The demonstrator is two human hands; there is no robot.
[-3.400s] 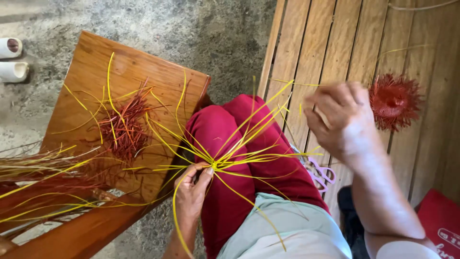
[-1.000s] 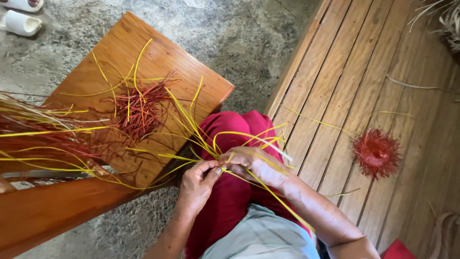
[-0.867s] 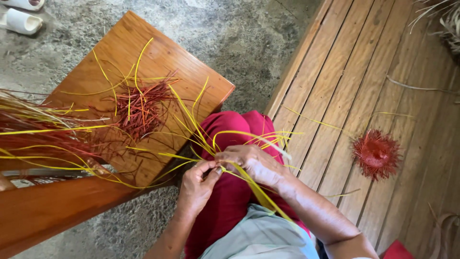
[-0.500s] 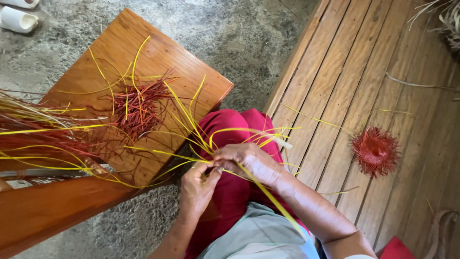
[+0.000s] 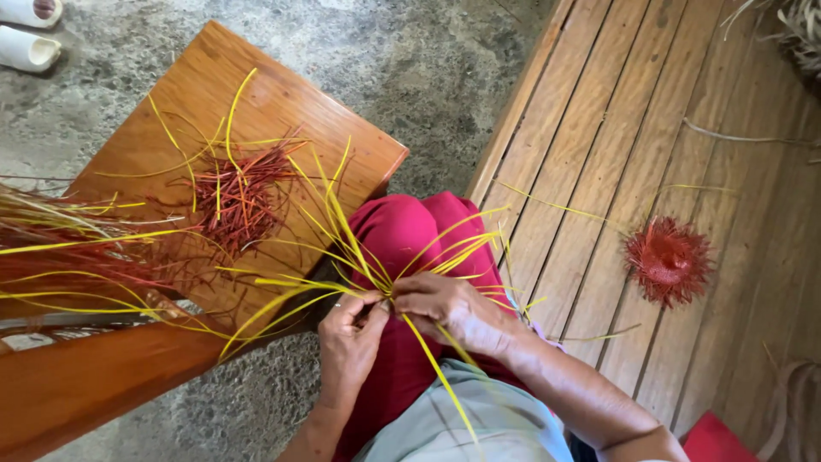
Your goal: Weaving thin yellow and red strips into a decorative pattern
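Note:
Both hands meet over my lap in red trousers (image 5: 410, 235). My left hand (image 5: 349, 338) pinches the centre of a bundle of yellow straw strips (image 5: 368, 274) that fan out to all sides. My right hand (image 5: 457, 310) grips the same knot from the right, with one yellow strip running down under it toward my body. Many of the strips reach left over the wooden bench.
A wooden bench (image 5: 171, 111) on the left carries a pile of red and yellow strips (image 5: 235, 192) and long loose straw (image 5: 60, 235). A small red woven disc with a fringe (image 5: 667, 261) lies on the plank floor (image 5: 616, 128). White sandals (image 5: 30, 34) sit top left.
My right hand came down from the raised position at the right and joined the left at the knot. Over the last second both hands stay together, shifting the strips slightly.

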